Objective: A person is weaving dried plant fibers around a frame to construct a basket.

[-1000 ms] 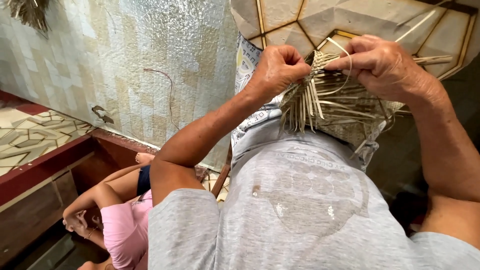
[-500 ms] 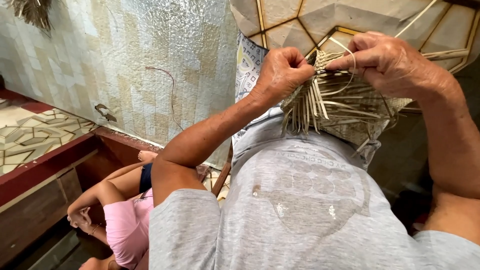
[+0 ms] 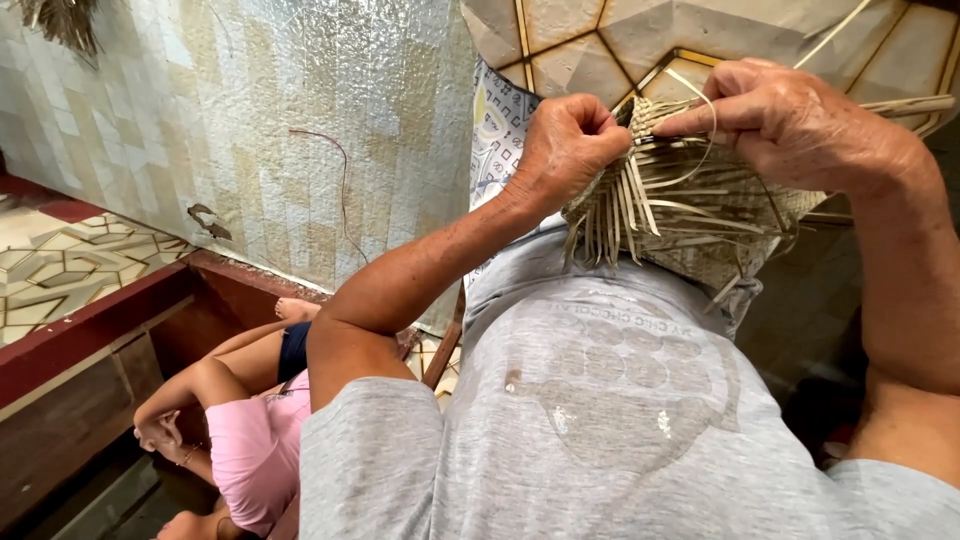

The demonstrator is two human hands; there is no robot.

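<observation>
A half-woven piece of straw-coloured strips [image 3: 690, 205] rests against my grey shirt [image 3: 600, 400], loose strip ends fanning down from its left edge. My left hand [image 3: 565, 145] is closed on that left edge. My right hand [image 3: 790, 120] sits over the top of the piece and pinches a single thin strip [image 3: 700, 100], which loops upward between thumb and forefinger. Both forearms reach in from below, and the far side of the weaving is hidden under my right hand.
A person in a pink top [image 3: 250, 450] lies low at the left, beside a dark red ledge [image 3: 100, 320]. A textured pale wall [image 3: 280, 130] rises behind. A patterned cloth [image 3: 500, 125] hangs by my left hand, with a tiled floor [image 3: 60, 260] at far left.
My right hand has drawn the thin strip up into a loop and shifted slightly over the weaving. My left hand keeps its grip. The person in pink moved an arm a little.
</observation>
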